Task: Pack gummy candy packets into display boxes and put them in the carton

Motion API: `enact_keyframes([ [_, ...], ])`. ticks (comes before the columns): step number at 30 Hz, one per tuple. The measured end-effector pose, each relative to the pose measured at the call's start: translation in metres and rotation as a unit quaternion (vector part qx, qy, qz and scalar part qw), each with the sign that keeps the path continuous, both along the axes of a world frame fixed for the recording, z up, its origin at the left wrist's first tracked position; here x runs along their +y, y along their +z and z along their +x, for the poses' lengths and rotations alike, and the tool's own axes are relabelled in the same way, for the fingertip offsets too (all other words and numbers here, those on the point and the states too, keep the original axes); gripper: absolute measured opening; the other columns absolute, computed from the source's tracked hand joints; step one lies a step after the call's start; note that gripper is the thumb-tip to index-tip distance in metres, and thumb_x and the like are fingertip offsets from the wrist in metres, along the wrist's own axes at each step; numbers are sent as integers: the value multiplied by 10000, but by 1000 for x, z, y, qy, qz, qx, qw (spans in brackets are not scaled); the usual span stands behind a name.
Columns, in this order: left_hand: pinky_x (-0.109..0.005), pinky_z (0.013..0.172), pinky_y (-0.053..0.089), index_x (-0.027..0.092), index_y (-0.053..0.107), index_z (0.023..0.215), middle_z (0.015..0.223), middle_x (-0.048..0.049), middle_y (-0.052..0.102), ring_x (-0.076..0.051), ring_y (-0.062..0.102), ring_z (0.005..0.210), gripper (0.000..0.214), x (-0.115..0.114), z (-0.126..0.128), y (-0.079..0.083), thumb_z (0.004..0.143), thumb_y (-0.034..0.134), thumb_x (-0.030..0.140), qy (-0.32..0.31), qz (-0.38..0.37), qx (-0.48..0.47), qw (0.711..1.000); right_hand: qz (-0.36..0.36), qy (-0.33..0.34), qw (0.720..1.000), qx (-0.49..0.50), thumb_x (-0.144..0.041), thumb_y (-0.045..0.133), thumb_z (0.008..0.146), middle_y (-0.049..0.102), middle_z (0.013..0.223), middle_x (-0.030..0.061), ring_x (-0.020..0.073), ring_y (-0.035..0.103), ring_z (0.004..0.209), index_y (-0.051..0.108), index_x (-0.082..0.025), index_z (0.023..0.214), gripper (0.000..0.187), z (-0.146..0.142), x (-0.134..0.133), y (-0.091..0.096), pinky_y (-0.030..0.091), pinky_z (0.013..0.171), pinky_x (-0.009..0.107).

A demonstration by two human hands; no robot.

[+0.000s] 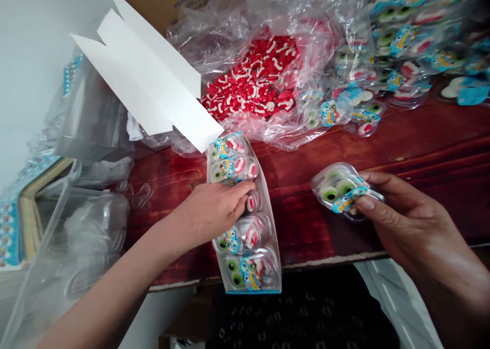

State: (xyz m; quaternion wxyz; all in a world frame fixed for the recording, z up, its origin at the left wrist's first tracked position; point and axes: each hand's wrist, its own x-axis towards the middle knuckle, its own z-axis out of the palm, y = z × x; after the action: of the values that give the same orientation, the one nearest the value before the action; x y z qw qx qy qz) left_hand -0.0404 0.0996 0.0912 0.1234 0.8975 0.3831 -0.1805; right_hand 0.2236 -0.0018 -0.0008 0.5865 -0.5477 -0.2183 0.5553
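Note:
My left hand (214, 208) rests on a long clear display tray (272, 247) lying on the red wooden table, fingers curled over a small candy pack in the tray's middle row. The tray holds several clear packs of eyeball and teeth gummies, and its white card lid (153, 78) stands open at the far end. To the right, my right hand (398, 216) grips one clear pack of green eyeball gummies (339, 190) just above the table, thumb pressed on its blue label.
A large clear plastic bag of red and white teeth gummies (260, 83) lies behind the tray. Several filled packs (401, 43) are heaped at the back right. Empty clear blister shells (95, 226) and bags sit at left. The table's front edge (329, 259) runs below my hands.

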Motion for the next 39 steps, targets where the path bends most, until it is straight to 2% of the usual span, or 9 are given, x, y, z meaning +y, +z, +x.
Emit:
enact_keyframes([
  [10, -271, 624, 500, 192, 631, 1193, 812, -54, 737, -164, 679, 662, 360, -1, -4, 1, 954, 366, 243, 21, -13, -35, 999, -10, -2, 1000, 2, -312, 894, 608, 738, 895, -37, 96, 677, 770, 747, -313, 935, 359, -1, 1, 2, 570, 717, 144],
  [19, -296, 682, 541, 195, 666, 1212, 933, -81, 761, -180, 706, 754, 386, 2, -7, -4, 951, 385, 236, 3, -21, -62, 998, -6, -12, 1000, -5, -307, 894, 606, 741, 884, -34, 108, 683, 774, 753, -312, 927, 350, 0, -1, 1, 576, 716, 160],
  [23, -296, 641, 537, 200, 657, 1257, 1002, -89, 767, -186, 712, 744, 416, 4, -7, -7, 936, 392, 183, -29, -21, -46, 998, 5, 4, 999, -43, -296, 864, 665, 747, 1003, -39, 116, 696, 861, 746, -336, 1036, 391, -2, -2, -3, 570, 789, 163],
  [25, -298, 647, 543, 218, 640, 1289, 1023, -81, 768, -183, 715, 740, 435, 3, -8, -6, 928, 403, 168, -25, -22, -52, 998, 13, 20, 997, -68, -282, 845, 697, 739, 1074, -44, 114, 694, 919, 732, -344, 1098, 421, -4, -1, -5, 558, 822, 151],
  [29, -308, 737, 569, 243, 598, 1342, 1088, -60, 759, -165, 725, 787, 441, -3, -16, 2, 953, 395, 199, 27, -24, -120, 992, 38, 16, 997, -59, -278, 838, 710, 741, 1066, -46, 98, 683, 928, 743, -332, 1064, 371, -4, 2, -3, 546, 820, 135],
  [33, -301, 835, 566, 227, 650, 1268, 1149, -47, 740, -152, 715, 917, 389, -15, -31, 12, 966, 404, 227, 110, 7, -216, 970, 18, 31, 999, -8, -310, 852, 687, 743, 1041, -21, 98, 681, 870, 756, -287, 989, 317, -10, 9, 15, 550, 767, 154],
  [36, -296, 849, 555, 196, 694, 1177, 1116, -62, 737, -155, 696, 953, 332, -27, -40, 14, 969, 443, 263, 171, 48, -281, 943, 43, 104, 994, -3, -336, 854, 675, 740, 1026, -11, 117, 678, 844, 743, -280, 998, 346, -27, 21, 39, 559, 761, 216],
  [39, -312, 848, 551, 176, 656, 1223, 1080, -70, 730, -166, 681, 943, 350, -35, -40, 14, 978, 456, 327, 228, 34, -345, 910, 107, 203, 972, -52, -365, 830, 693, 734, 1010, -1, 151, 674, 864, 726, -264, 1011, 349, -52, 39, 61, 563, 802, 304],
])
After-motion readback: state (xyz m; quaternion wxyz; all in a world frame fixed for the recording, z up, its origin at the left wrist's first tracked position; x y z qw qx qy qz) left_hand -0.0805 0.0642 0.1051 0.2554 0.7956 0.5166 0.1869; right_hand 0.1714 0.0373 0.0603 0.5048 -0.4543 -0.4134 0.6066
